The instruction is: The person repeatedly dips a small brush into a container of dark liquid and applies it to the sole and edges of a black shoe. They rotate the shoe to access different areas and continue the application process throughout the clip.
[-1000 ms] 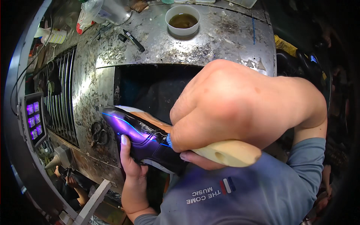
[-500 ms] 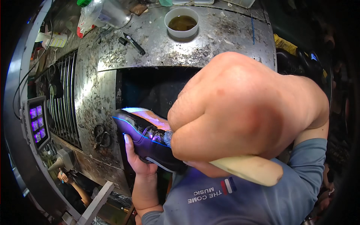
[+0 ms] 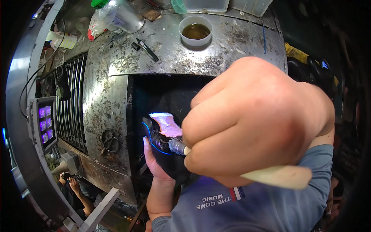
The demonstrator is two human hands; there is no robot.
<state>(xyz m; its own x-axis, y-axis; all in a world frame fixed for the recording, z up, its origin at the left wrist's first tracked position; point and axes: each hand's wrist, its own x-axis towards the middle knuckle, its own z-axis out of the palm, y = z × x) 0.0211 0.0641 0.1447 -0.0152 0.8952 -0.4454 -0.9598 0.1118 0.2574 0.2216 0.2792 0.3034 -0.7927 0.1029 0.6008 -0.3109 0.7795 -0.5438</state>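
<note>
My left hand [image 3: 155, 164] grips a black shoe [image 3: 167, 160] from its left side, thumb up along the edge. A glowing blue line runs along the shoe's side, and a pale pinkish panel [image 3: 169, 124] faces up. In the foreground, my right hand [image 3: 239, 127] is closed round a brush [image 3: 284, 176] with a pale wooden handle. Its grey-blue bristles [image 3: 176, 146] meet the black edge beside the panel. The right hand covers part of the shoe.
A white bowl of brownish liquid [image 3: 195, 31] stands on the worn metal bench [image 3: 166, 54], with a black marker [image 3: 147, 50] left of it. A lamp with purple lights [image 3: 45, 123] is at left. Another person's hands [image 3: 72, 185] show at lower left.
The shoe has turned and tilted in my left hand and appears further right. My right hand has shifted right with the brush, whose bristles show more. The whole view has moved slightly.
</note>
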